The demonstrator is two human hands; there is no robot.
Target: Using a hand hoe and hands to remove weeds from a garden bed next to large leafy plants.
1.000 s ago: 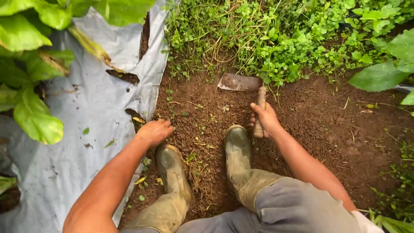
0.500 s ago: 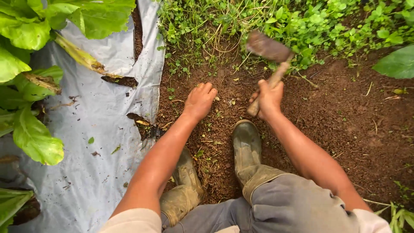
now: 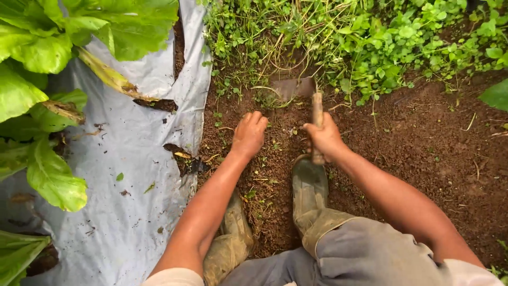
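Since half a second ago, the hoe [image 3: 299, 90] has come down from its raised position; its blade now sits in the soil at the edge of the weeds [image 3: 338, 37]. The right hand [image 3: 324, 136] is clenched around the wooden handle, just behind the blade. The left hand [image 3: 248, 132] has dropped flat onto the bare soil [image 3: 423, 153], fingers loosely extended and grasping nothing, just left of the blade.

Risk assessment: the left hand lies near the blade's path, so a stroke pulled off line could, in my judgement, strike the fingers. The right boot [image 3: 309, 185] stands directly behind the handle; a hard pull toward the body could bring the blade onto its toe. The blade's depth in the ground is unclear because weed stems cover part of it.

Clearances: the grey plastic sheet [image 3: 137, 206] borders the soil strip on the left, with a torn hole near the left forearm; a wide swing could snag it. Broad green leaves [image 3: 47, 47] overhang the sheet. Open soil extends to the right, giving the freest working room. The left boot [image 3: 233, 243] sits close under the left arm.
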